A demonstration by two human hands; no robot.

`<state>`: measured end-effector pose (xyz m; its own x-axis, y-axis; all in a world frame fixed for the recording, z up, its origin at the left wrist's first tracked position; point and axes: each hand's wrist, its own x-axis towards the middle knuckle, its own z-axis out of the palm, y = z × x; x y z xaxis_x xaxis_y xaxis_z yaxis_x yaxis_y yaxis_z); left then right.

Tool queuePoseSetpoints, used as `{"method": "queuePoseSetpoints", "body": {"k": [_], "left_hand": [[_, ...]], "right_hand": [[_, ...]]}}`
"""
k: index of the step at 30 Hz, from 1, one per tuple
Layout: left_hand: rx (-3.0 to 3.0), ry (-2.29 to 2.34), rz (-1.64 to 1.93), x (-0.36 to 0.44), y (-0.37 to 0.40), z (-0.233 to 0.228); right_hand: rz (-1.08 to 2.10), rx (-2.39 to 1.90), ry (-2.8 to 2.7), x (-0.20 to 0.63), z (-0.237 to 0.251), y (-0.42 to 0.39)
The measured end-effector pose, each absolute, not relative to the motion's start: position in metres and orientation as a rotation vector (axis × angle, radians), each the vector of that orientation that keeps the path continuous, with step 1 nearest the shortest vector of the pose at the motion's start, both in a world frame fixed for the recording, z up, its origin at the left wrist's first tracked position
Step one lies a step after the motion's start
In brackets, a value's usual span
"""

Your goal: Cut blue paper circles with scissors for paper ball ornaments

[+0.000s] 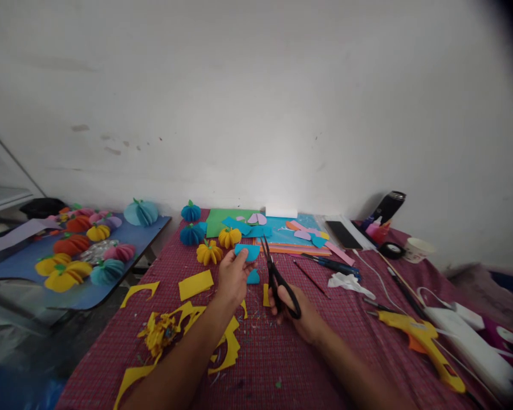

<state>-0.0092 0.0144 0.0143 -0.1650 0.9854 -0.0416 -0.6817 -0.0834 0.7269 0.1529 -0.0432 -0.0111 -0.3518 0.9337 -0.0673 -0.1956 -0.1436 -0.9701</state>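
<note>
so the left hand pinches a half-trimmed blue paper piece at twelve o'clock, the right hand grips black scissors, finished paper pumpkins beyond, cutting seemingly unfinished.

A maroon checked tablecloth is showing under bright yellow paper scraps, and a small folded blue paper piece is sitting beside black-handled scissors. A yellow glue gun with an orange trigger is lying near white crumpled paper.
</note>
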Motion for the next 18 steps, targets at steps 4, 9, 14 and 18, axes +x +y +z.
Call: {"method": "queuePoseSetpoints", "body": {"k": [4,9,14,18], "left_hand": [[0.474,0.701,1.630,-0.008,0.012,0.018],[0.453,0.672,1.637,-0.007,0.010,0.020],[0.440,0.670,1.641,-0.006,0.008,0.022],[0.427,0.678,1.662,-0.004,0.008,0.023]], "right_hand": [[1.593,-0.963,-1.301,0.142,-0.016,-0.048],[1.616,-0.960,-1.308,0.137,-0.018,-0.048],[1.600,-0.998,-1.333,0.137,-0.017,-0.047],[1.581,-1.021,-1.342,0.136,-0.018,-0.045]]}}
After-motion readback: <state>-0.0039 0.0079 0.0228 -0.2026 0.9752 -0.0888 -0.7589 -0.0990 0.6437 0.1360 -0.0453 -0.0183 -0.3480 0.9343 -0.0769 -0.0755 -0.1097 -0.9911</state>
